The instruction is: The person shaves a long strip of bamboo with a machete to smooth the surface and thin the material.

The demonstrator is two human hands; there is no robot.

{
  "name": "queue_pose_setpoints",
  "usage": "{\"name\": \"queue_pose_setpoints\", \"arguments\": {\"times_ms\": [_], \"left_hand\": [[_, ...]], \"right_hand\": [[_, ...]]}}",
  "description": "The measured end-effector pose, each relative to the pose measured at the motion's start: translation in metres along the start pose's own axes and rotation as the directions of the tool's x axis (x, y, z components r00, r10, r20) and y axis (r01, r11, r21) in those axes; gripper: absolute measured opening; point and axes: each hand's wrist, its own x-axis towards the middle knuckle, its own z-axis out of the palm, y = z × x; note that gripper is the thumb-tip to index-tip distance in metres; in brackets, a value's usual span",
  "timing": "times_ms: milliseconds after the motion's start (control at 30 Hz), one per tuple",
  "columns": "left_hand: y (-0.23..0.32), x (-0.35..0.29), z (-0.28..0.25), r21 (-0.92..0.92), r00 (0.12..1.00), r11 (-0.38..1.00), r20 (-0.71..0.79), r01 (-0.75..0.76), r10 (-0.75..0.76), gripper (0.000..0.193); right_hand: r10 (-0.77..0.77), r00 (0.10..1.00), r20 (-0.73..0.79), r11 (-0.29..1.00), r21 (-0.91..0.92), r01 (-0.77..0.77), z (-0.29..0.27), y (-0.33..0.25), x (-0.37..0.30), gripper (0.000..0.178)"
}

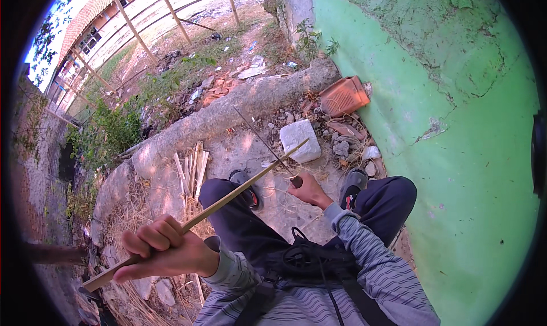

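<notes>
My left hand [171, 251] is closed round the lower part of a long, pale bamboo strip [228, 198], which slants up to the right across my left knee. My right hand [310, 190] grips the dark handle of a knife [256, 133] between my knees. Its long, thin blade points up and to the left, crossing the strip near the strip's far end. Whether the edge touches the strip, I cannot tell. On the ground beyond my left foot lies a bundle of split bamboo pieces [192, 172].
A whitish block [293, 135] sits ahead of my feet. Past it are rubble and an orange plastic basket [343, 96] against the green wall [456, 183] on my right. A low concrete ledge [171, 138] curves across the front, with plants [114, 126] and a pole fence behind.
</notes>
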Motion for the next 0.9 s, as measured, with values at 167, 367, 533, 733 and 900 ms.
{"name": "queue_pose_setpoints", "arguments": {"times_ms": [167, 367, 533, 733, 900], "left_hand": [[-0.002, -0.004, 0.011, -0.03, 1.0, 0.999, 0.021, 0.011, -0.011, 0.067], [-0.005, 0.002, 0.004, 0.145, 0.998, 0.989, -0.047, -0.025, 0.032, 0.066], [-0.002, 0.006, -0.001, 0.017, 1.0, 1.0, -0.011, -0.002, 0.002, 0.065], [-0.006, 0.007, 0.014, 0.129, 0.998, 0.991, -0.055, -0.024, 0.032, 0.066], [-0.019, 0.018, 0.024, 0.076, 0.999, 0.997, -0.038, 0.028, -0.025, 0.066]], "right_hand": [[-0.016, 0.998, -0.068, 0.998, 0.052, 0.019, 0.009, 0.024, 0.004, 0.029], [0.127, 0.985, -0.118, 0.992, -0.002, -0.129, 0.004, 0.052, 0.02, 0.027], [0.05, 0.995, -0.09, 0.998, 0.029, -0.048, 0.018, 0.025, -0.001, 0.027], [0.128, 0.964, -0.231, 0.99, -0.036, -0.14, 0.021, 0.065, 0.014, 0.027], [0.517, 0.85, -0.104, 0.85, 0.182, -0.495, -0.005, 0.145, 0.041, 0.02]]}}
